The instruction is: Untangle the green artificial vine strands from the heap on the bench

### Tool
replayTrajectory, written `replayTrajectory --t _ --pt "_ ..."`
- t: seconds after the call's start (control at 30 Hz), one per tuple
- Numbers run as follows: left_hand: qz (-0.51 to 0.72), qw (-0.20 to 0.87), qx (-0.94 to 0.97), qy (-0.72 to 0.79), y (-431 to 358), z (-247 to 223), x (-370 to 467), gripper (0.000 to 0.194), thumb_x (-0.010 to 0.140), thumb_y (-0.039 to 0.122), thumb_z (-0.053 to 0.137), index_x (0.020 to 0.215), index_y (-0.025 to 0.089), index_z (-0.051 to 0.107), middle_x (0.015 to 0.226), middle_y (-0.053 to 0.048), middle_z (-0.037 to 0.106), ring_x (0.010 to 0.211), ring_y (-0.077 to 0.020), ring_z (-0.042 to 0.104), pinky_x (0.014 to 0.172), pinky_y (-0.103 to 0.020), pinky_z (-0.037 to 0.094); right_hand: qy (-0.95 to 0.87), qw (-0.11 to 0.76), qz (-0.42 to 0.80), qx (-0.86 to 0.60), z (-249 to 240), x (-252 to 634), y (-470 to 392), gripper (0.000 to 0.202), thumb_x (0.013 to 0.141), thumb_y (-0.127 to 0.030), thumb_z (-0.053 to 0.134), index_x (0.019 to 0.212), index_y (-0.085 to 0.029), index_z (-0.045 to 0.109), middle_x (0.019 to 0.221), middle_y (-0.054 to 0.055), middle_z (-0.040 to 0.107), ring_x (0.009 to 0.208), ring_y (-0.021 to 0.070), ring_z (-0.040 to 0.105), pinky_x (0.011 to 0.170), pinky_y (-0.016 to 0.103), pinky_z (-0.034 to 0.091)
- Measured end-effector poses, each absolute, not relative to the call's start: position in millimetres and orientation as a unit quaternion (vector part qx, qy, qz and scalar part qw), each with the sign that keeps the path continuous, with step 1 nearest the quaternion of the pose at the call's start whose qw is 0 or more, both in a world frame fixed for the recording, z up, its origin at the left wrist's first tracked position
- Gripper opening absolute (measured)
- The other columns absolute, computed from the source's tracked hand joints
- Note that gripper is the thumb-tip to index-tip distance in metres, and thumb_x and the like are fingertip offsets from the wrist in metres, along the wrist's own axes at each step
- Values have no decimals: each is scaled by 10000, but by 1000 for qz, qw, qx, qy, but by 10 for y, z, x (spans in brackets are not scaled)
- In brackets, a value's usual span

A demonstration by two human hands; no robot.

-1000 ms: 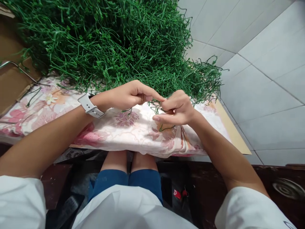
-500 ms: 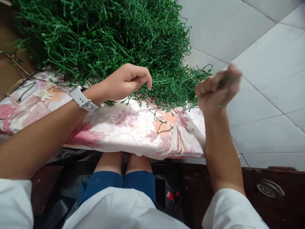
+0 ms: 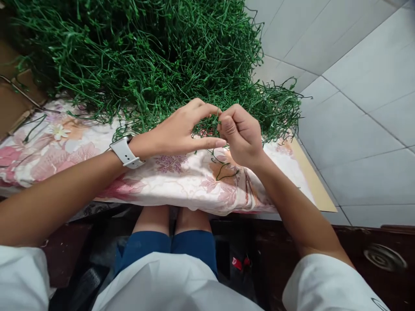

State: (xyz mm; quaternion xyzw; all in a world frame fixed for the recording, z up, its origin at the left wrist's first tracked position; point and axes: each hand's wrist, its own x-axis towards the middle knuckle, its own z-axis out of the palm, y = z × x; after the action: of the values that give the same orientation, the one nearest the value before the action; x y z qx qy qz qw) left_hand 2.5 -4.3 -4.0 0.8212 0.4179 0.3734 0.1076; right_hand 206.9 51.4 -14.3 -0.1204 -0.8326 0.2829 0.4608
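Observation:
My left hand [image 3: 184, 129], with a white watch [image 3: 126, 152] on its wrist, reaches to the right with thumb and index finger spread apart. Its index fingertip meets the curled fingers of my right hand [image 3: 241, 134]. That hand is closed in a fist, and a bit of green stem shows at its fingers; most of what it holds is hidden. Just beyond both hands rises a big tangled heap of thin green artificial stems [image 3: 155, 56] with small knobby tips. A loose green stem [image 3: 227, 176] lies on the floral cloth [image 3: 181, 188] nearer my body.
White tiled surface [image 3: 366, 142] lies along the right. A tan board edge [image 3: 313, 183] shows past the cloth's right end. At the far left are a cardboard piece [image 3: 29, 90] and a thin metal rod [image 3: 19, 88]. A round metal fitting [image 3: 385, 258] sits on dark wood at lower right.
My right hand has come in from the right, over the tiles, to meet my left hand. The left thumb and index finger have spread from a curled pose.

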Motion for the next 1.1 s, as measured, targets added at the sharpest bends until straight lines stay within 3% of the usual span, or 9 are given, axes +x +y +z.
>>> replayTrajectory --t 0.17,0.43,0.5,0.63,0.73,0.83,0.93,1.03,1.1 --pt "321 7 856 405 -30 -67 9 188 1014 320 551 984 189 682 1115 -119 696 940 -221 655 784 -356 494 -847 420 297 -139 -174 2046 491 454 1075 -609 540 840 -222 502 719 -14 476 634 119 459 603 272 414" --pt "221 -108 885 395 -66 -34 -48 344 1065 350 420 918 172 676 966 -96 656 612 -132 509 543 -327 252 -855 376 322 -153 51 2203 497 549 1007 -658 627 727 -200 513 622 -27 439 563 98 364 542 280 298" --pt "202 -113 888 398 -54 -46 -60 329 1057 331 431 906 178 681 894 -80 634 588 -134 497 535 -332 223 -870 334 334 -138 114 2236 467 554 994 -657 652 719 -189 542 620 -30 440 559 88 351 533 275 283" --pt "174 -123 883 418 -38 -50 -77 263 946 115 449 882 199 689 817 -69 616 624 -161 509 560 -345 233 -897 274 318 -136 131 2248 446 545 1027 -628 622 724 -179 560 630 -30 464 580 84 365 549 269 304" --pt "153 -109 878 439 -29 -23 -106 213 891 97 511 849 219 681 780 -62 599 670 -180 485 589 -360 218 -907 270 285 -151 95 2264 501 556 1046 -636 586 727 -181 574 647 -16 493 599 93 393 577 277 342" --pt "129 -104 860 483 16 -4 -201 164 880 121 554 758 214 613 734 -49 550 666 -174 388 606 -373 186 -891 314 296 -142 152 2374 579 537 1009 -643 651 716 -196 591 627 -11 483 561 97 395 539 291 330" --pt "132 -95 838 521 93 6 -322 294 937 170 518 660 189 418 679 -25 465 637 -155 210 603 -379 155 -791 487 355 -106 333 2567 666 514 945 -559 788 677 -229 499 537 -57 327 422 72 253 424 285 219" --pt "227 -28 838 496 146 22 -333 423 991 286 484 649 209 247 617 -8 350 605 -137 249 603 -372 197 -694 606 359 -147 429 2742 863 558 819 -511 923 677 -250 450 544 -74 286 418 66 155 390 292 168" --pt "274 15 846 457 148 29 -275 442 994 318 469 647 230 210 576 6 294 569 -137 278 608 -371 222 -686 636 289 -202 343 2816 1079 486 836 -623 868 728 -230 604 563 -50 360 430 82 218 393 310 192"
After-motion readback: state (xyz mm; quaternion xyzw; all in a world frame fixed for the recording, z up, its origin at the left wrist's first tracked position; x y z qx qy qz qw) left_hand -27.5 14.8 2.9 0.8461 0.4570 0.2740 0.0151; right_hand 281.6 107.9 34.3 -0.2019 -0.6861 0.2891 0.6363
